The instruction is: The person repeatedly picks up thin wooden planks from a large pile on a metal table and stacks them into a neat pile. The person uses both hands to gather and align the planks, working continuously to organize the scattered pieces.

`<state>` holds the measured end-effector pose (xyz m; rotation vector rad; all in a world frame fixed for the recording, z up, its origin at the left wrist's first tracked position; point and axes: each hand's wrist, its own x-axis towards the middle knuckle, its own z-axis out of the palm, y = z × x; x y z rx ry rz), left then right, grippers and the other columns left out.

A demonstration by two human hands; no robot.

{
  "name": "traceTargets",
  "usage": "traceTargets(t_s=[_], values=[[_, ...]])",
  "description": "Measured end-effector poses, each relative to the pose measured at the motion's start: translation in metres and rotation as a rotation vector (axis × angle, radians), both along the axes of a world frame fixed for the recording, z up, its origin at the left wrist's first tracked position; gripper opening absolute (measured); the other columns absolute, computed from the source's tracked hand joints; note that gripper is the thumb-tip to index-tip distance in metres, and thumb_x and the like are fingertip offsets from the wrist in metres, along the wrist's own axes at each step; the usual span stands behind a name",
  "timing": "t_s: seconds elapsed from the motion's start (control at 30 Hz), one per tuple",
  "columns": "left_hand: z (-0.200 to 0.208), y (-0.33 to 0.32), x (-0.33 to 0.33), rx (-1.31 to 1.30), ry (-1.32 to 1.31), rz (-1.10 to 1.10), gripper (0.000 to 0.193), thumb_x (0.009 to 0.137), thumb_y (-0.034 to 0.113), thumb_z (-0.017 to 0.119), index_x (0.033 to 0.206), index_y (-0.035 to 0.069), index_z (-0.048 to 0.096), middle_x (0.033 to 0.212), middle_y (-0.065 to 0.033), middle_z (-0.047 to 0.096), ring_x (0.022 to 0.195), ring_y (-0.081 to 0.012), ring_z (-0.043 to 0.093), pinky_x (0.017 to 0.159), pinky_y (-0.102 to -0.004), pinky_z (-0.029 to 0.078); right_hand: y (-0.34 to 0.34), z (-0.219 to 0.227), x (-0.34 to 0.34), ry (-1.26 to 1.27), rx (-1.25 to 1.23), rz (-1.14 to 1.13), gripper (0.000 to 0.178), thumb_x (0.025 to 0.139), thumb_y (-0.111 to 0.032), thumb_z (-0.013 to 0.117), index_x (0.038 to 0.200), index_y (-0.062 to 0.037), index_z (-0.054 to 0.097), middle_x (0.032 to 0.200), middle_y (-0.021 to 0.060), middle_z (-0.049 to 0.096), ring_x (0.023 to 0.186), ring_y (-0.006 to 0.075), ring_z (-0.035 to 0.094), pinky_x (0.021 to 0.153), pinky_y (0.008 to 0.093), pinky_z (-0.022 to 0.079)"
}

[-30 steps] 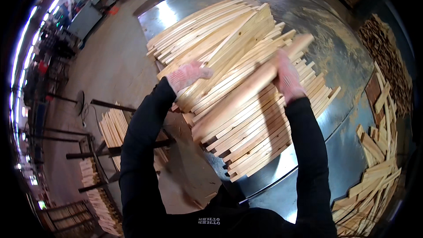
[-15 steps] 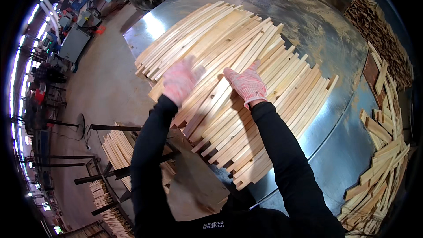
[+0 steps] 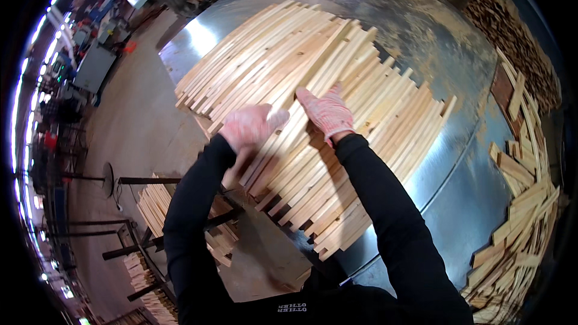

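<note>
A wide layer of pale wooden strips (image 3: pixel 373 114) lies side by side on a metal-topped table (image 3: pixel 448 171). Both my hands wear pinkish-white knit gloves. My left hand (image 3: pixel 250 126) is over the left-middle strips, thumb stretched to the right and apart from its fingers; motion blurs it slightly. My right hand (image 3: pixel 328 113) rests on the middle strips with thumb and fingers spread. Its thumb touches one wooden strip (image 3: pixel 325 55) that looks tipped on its edge, a shaded side showing. The undersides of both hands are hidden.
Loose offcuts (image 3: pixel 515 247) are heaped along the right side, below a tall stack of wood pieces (image 3: pixel 512 48). At lower left, more strips (image 3: pixel 153 207) rest on a dark metal rack (image 3: pixel 147 180). Sawdust (image 3: pixel 421 9) covers the table's far part. Machines (image 3: pixel 96 63) stand at far left.
My left hand has come down slightly, its thumb now pointing right. My right hand has barely moved over the strips. A strip near its thumb now stands tipped; the view has shifted slightly.
</note>
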<state>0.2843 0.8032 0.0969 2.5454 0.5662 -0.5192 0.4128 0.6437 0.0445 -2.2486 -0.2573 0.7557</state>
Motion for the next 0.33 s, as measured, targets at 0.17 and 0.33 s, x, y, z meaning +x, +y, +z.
traceTargets(t_s=[0.17,0.33], values=[[0.006,-0.053,-0.008,0.181,0.129,0.062,0.117,0.077,0.062,0.069,0.157,-0.004,0.015,0.148,-0.0283,0.048,0.128,-0.0394,0.056,0.106,-0.0434,0.045,-0.072,0.048,0.006,0.446,0.355,0.234,0.083,0.098,-0.061,0.047,0.149,0.0044,0.041,0.132,0.0273,0.062,0.123,0.0363,0.061,0.105,0.0379,0.045],[0.014,-0.052,-0.011,0.074,-0.686,-0.311,0.112,0.071,0.044,0.078,0.159,0.006,0.02,0.162,-0.0224,0.027,0.152,-0.0403,0.021,0.125,-0.0451,0.021,-0.283,0.031,-0.051,-0.197,0.394,-0.309,0.065,0.096,-0.033,0.063,0.15,-0.0023,0.043,0.124,0.0149,0.067,0.097,0.0243,0.07,0.097,0.0332,0.051]])
